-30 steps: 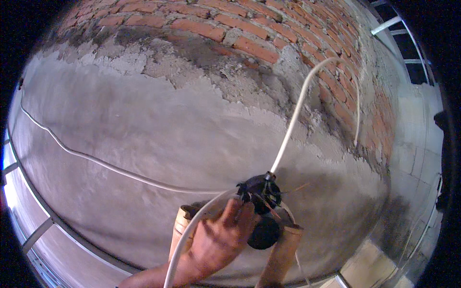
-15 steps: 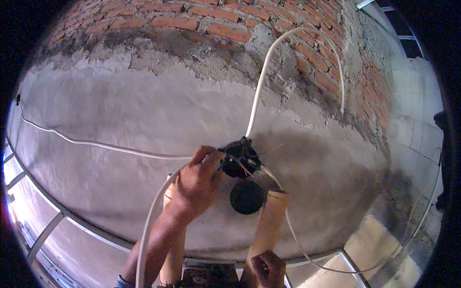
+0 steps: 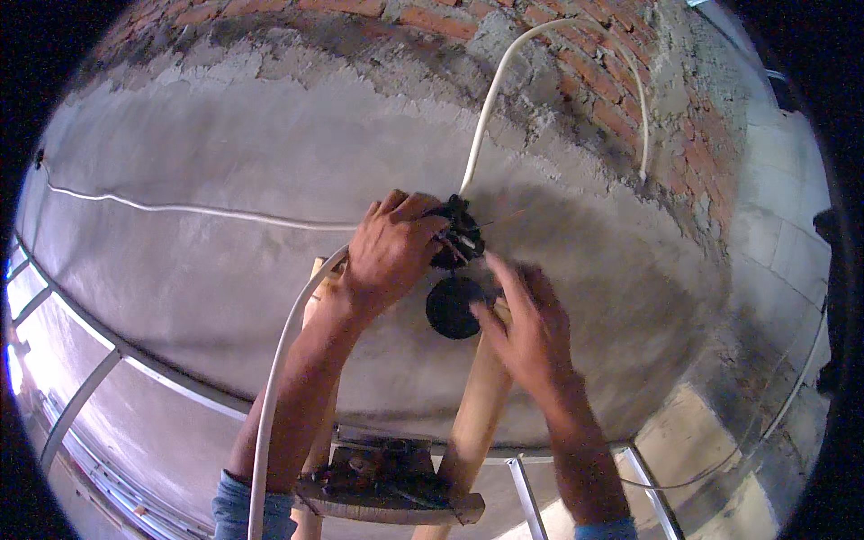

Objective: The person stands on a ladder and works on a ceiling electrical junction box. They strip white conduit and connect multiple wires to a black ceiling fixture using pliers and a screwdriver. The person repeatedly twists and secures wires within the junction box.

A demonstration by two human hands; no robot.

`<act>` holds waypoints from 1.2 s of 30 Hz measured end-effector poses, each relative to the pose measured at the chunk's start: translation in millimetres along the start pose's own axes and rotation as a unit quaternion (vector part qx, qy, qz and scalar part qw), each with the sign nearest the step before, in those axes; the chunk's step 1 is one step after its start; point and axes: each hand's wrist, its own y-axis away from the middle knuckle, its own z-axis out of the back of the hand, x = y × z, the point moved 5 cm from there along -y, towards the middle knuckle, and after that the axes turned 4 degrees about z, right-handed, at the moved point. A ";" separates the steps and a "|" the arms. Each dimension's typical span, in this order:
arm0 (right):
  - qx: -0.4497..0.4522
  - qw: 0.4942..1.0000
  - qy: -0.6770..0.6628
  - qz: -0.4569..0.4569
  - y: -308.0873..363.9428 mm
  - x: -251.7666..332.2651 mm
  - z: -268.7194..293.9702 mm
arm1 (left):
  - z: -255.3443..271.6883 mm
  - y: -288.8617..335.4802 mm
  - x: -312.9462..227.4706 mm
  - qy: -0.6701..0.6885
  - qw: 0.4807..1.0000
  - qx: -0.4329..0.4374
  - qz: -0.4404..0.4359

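Note:
A round black junction box (image 3: pixel 461 236) hangs in front of the plastered wall, its inside showing thin wires. My left hand (image 3: pixel 389 247) is closed at the box's left rim, with its fingertips partly hidden. Below dangles the box's round black lid (image 3: pixel 452 308). My right hand (image 3: pixel 535 328) is beside the box and lid on the right, thumb and forefinger apart; its other fingers are dark and blurred. A thick white cable (image 3: pixel 481 126) rises from the top of the box, and another white cable (image 3: pixel 286 337) runs down past my left forearm.
A wooden ladder (image 3: pixel 470 427) stands below, its top step (image 3: pixel 387 511) bearing dark tools or fittings that I cannot make out. A white cable (image 3: pixel 202 211) stretches left along the wall. Metal framing (image 3: pixel 117 346) lies lower left, and bare brick (image 3: pixel 621 85) shows above.
My right hand has come up from the ladder rail to beside the box and lid. My left hand stays at the box's left side. The view has shifted, showing the ladder step.

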 end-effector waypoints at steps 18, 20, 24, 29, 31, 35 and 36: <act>0.158 0.977 0.042 0.140 -112.6 -11.9 -38.7 | -16.0 -4.3 27.6 0.052 0.998 -0.043 -0.001; 0.149 0.986 -0.013 0.078 -107.8 -10.7 -35.2 | -15.2 -4.7 27.5 0.073 0.997 -0.028 0.009; 0.203 0.973 -0.027 -0.103 -62.5 7.4 -5.8 | -13.1 -8.3 24.0 0.078 0.997 -0.020 -0.023; 0.634 0.719 -0.238 -0.159 120.3 116.0 -30.0 | -14.1 -14.6 26.7 0.072 0.997 0.001 0.004; 0.463 0.855 -0.229 -0.053 148.7 137.9 -34.3 | -14.4 -15.7 27.4 0.063 0.998 0.011 0.018; 0.422 0.850 -0.309 -0.058 185.6 138.0 -58.5 | -12.1 -11.5 24.6 0.085 0.996 0.001 -0.027; 0.424 0.844 -0.322 -0.062 184.4 134.3 -59.8 | -13.2 -11.4 24.9 0.081 0.996 0.003 -0.028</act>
